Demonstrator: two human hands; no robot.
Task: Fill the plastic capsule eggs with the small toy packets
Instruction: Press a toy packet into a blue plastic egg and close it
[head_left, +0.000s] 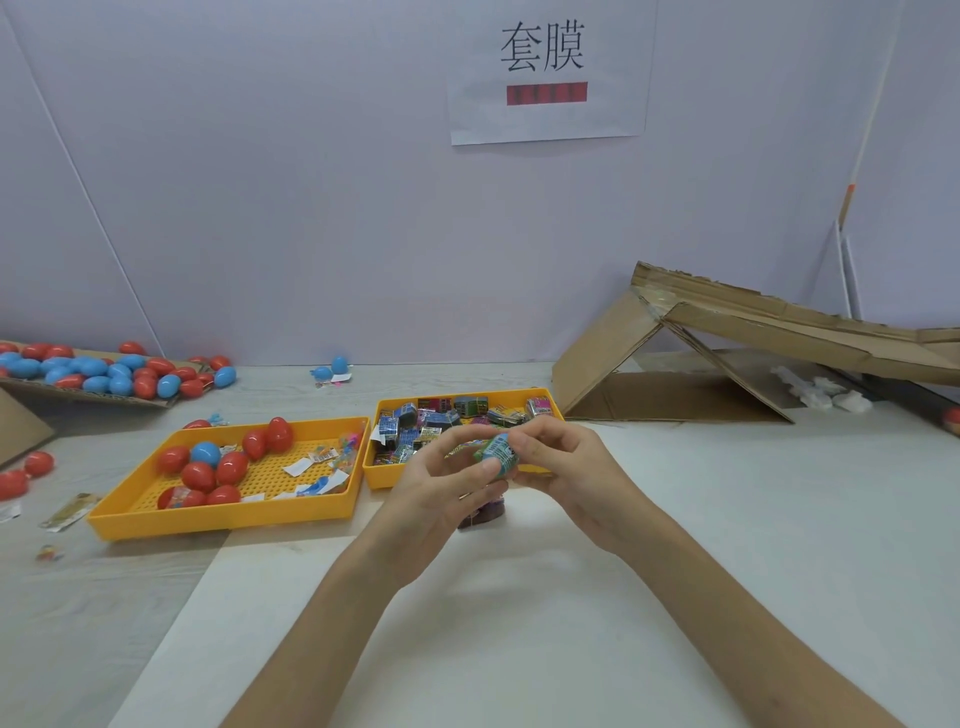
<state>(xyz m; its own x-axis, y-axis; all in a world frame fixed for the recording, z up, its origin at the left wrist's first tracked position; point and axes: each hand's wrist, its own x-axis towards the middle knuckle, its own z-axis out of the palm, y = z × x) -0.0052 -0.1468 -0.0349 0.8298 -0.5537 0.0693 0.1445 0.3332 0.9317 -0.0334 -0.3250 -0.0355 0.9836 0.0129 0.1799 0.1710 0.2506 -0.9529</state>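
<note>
Both forearms reach over the worktop's near edge. The left hand (441, 488) and right hand (563, 467) pinch one toy packet (497, 454) at their fingertips, above the packet tray's (384, 475) front rim. The packet seems to be being readied, with no egg in hand. The next move calls for an opened capsule egg (197, 475) from the egg tray (223, 517).

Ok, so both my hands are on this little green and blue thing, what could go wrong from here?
The left hand and right hand pinch the green-blue item only at the fingertips, so it may slip and fall among the packets in the yellow tray. A purple object lies on the table right beneath the hands and could get knocked. Loose red eggs sit outside any tray at far left and might roll away.
</note>
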